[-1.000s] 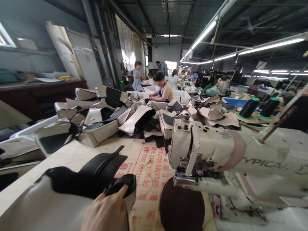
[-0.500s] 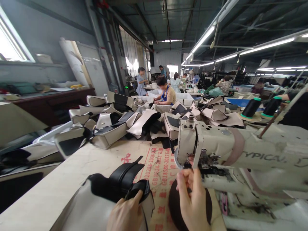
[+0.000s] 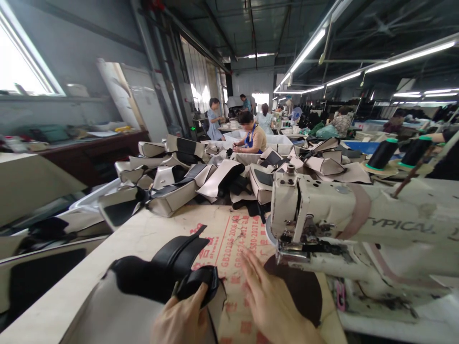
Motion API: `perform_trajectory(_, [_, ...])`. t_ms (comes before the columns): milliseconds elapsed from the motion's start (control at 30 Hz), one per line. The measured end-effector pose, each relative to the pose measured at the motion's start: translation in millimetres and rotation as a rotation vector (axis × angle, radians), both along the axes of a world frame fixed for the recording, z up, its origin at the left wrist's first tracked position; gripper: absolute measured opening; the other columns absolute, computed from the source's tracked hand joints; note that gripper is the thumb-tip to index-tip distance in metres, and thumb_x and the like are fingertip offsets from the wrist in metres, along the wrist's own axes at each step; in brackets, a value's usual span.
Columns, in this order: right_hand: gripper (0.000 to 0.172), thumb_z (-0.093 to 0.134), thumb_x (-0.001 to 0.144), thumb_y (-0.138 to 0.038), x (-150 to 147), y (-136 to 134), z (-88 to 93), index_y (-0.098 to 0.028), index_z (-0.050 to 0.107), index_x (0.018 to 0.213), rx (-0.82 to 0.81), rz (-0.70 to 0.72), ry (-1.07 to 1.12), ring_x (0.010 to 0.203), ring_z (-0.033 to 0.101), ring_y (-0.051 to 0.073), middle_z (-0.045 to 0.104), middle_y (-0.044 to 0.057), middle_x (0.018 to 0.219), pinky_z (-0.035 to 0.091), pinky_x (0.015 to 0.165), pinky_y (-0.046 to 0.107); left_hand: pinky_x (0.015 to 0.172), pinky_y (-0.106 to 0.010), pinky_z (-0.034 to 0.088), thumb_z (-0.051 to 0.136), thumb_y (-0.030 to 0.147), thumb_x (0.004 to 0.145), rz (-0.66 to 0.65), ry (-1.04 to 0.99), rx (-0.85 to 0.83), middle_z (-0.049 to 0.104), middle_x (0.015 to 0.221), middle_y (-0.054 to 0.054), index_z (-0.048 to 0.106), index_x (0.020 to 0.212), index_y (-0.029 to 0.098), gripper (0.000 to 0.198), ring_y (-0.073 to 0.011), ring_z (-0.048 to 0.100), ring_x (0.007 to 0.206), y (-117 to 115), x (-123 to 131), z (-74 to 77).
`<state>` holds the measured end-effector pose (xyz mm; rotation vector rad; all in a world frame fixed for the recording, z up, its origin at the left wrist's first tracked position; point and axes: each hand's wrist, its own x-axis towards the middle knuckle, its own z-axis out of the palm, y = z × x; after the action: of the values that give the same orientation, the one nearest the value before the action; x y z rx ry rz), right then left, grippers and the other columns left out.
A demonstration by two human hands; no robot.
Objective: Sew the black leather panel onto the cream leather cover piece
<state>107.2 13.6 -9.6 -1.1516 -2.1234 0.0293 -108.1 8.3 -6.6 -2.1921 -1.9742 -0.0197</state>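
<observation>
Two hands: left hand fingers pinch the black-and-beige cover; right hand fingers spread (flat on cardboard).

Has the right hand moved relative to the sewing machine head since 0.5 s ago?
Yes. The right hand has dropped from the sewing machine head and now lies open, low and left of it.

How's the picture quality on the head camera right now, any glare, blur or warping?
Head view: the window at upper left is blown out white; the ceiling tube lights glare; straight lines bow toward the edges, wide-angle warping. The right hand is softly motion-blurred, the left hand is cropped by the bottom edge; the sewing machine lettering reads sharp, and a distant worker's face is pixelated.
</observation>
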Motion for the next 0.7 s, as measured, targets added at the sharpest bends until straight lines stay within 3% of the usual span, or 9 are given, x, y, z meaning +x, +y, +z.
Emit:
perform_trajectory(100, [0.027,0.035,0.095,-0.029,-3.5,14.1,-4.9,-0.018,0.057,0.106,-0.092,0.014,0.044,0.077,0.062,0.018,0.062,0.007,0.094,0.051,0.064,0.026,0.066,-0.028,0.043,0.043,0.011,0.073,-0.090,0.005,0.090,0.073,0.076,-0.001,0.066,0.105,0.023,0.042,-0.0193,0.063,0.070,-2.1,10.8,16.3])
perform_trajectory(200, [0.026,0.036,0.096,-0.030,17.1,23.1,-3.5,-0.019,0.059,0.088,0.027,-0.028,0.264,0.074,0.061,0.014,0.061,0.003,0.080,0.049,0.068,0.023,0.064,-0.028,0.040,0.043,0.010,0.070,-0.187,-0.020,0.147,0.071,0.065,0.000,0.065,0.105,0.023,0.043,-0.0176,0.061,0.061,14.5,38.7,44.5])
perform_trajectory(333, [0.022,0.042,0.094,-0.027,33.0,31.5,2.5,-0.013,0.060,0.090,0.317,-0.339,0.432,0.069,0.063,0.012,0.064,0.005,0.075,0.046,0.063,0.019,0.067,-0.029,0.038,0.044,0.013,0.071,-0.286,-0.085,0.162,0.070,0.069,-0.002,0.062,0.105,0.022,0.039,-0.0190,0.062,0.065,58.4,88.5,79.3])
perform_trajectory(467, [0.021,0.044,0.093,-0.024,21.7,41.3,7.8,-0.011,0.060,0.088,0.368,-0.582,0.386,0.057,0.061,0.013,0.063,0.006,0.067,0.042,0.052,0.020,0.067,-0.031,0.036,0.042,0.012,0.073,-0.340,-0.098,0.057,0.070,0.074,-0.007,0.061,0.098,0.019,0.032,-0.0228,0.062,0.070,89.5,117.6,86.5])
perform_trajectory(533, [0.023,0.041,0.094,-0.022,16.8,41.8,6.5,-0.013,0.059,0.083,0.305,-0.569,0.389,0.052,0.059,0.012,0.061,0.004,0.062,0.039,0.048,0.020,0.065,-0.030,0.035,0.042,0.012,0.073,-0.384,-0.113,-0.038,0.069,0.075,-0.007,0.061,0.096,0.020,0.032,-0.0231,0.061,0.071,86.4,112.1,81.4])
perform_trajectory(600, [0.024,0.039,0.093,-0.022,16.6,35.7,-0.9,-0.015,0.057,0.079,0.243,-0.468,0.402,0.048,0.057,0.011,0.058,0.002,0.057,0.040,0.048,0.019,0.062,-0.029,0.033,0.043,0.011,0.071,-0.382,-0.133,-0.124,0.068,0.073,-0.005,0.063,0.093,0.023,0.032,-0.0225,0.060,0.072,72.0,92.6,75.2])
perform_trajectory(700, [0.023,0.040,0.093,-0.024,20.9,12.0,-22.8,-0.018,0.058,0.082,0.161,-0.332,0.389,0.054,0.059,0.010,0.059,0.001,0.063,0.046,0.054,0.017,0.056,-0.028,0.030,0.044,0.010,0.068,-0.245,-0.121,-0.240,0.066,0.070,-0.004,0.066,0.087,0.027,0.033,-0.0206,0.058,0.069,47.1,51.4,71.1])
